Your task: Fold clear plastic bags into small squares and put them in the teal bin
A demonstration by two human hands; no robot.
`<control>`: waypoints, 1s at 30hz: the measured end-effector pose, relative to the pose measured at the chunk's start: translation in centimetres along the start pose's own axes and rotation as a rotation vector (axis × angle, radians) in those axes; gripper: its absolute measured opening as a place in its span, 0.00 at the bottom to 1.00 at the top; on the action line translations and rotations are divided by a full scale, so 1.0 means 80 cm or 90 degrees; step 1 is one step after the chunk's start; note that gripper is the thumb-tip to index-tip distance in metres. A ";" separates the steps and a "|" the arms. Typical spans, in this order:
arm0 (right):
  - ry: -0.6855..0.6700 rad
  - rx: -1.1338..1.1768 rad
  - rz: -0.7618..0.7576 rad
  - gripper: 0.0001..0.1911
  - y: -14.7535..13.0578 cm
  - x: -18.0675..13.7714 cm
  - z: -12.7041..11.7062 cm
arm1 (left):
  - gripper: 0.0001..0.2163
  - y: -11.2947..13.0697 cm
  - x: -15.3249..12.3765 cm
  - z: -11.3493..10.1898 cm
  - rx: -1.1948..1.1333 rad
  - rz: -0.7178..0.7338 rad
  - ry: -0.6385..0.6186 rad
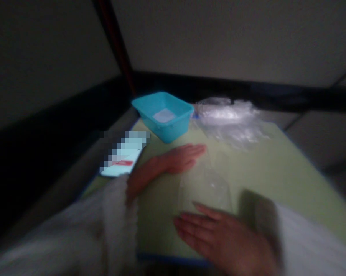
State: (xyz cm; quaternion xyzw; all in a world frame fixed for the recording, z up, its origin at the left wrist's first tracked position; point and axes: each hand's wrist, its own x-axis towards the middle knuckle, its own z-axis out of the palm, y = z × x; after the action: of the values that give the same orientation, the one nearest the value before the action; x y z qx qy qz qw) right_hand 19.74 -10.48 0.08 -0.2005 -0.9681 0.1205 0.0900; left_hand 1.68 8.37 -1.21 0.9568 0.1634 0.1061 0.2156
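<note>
A clear plastic bag [204, 188] lies flat on the pale green tabletop [265, 168], its edges faint in the dim light. My left hand [181, 158] rests palm down at the bag's far left side, fingers stretched out to the right. At the near edge of the bag is my right hand [219, 234], fingers extended to the left and lying flat. Neither hand grips anything. Slight blur hides exactly how much of the bag each hand touches.
A turquoise plastic basket [173, 130] with a white paper [163, 115] inside stands at the back left. To its right lies a pile of clear plastic bags [233, 119]. A lit phone-like screen [124, 157], partly pixelated, lies by the left edge. A wall [233, 38] rises behind.
</note>
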 end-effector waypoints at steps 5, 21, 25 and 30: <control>0.001 0.041 -0.009 0.29 0.002 0.004 -0.012 | 0.25 -0.002 -0.006 -0.001 0.002 0.002 0.019; -0.045 0.121 -0.006 0.43 0.028 -0.001 -0.020 | 0.32 -0.013 -0.020 0.006 0.033 0.014 0.080; 0.028 0.023 0.061 0.44 0.058 -0.013 -0.034 | 0.31 0.017 -0.043 -0.001 0.041 -0.014 0.080; 0.091 -0.068 0.168 0.37 0.099 -0.029 -0.030 | 0.28 0.047 -0.070 0.004 0.039 -0.029 0.013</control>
State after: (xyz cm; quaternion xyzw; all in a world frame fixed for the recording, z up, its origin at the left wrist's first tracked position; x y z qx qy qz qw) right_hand 25.26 -3.87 -0.04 -0.3382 -0.9296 0.0653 0.1313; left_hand -2.39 3.02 -0.55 0.9579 0.1906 0.1061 0.1866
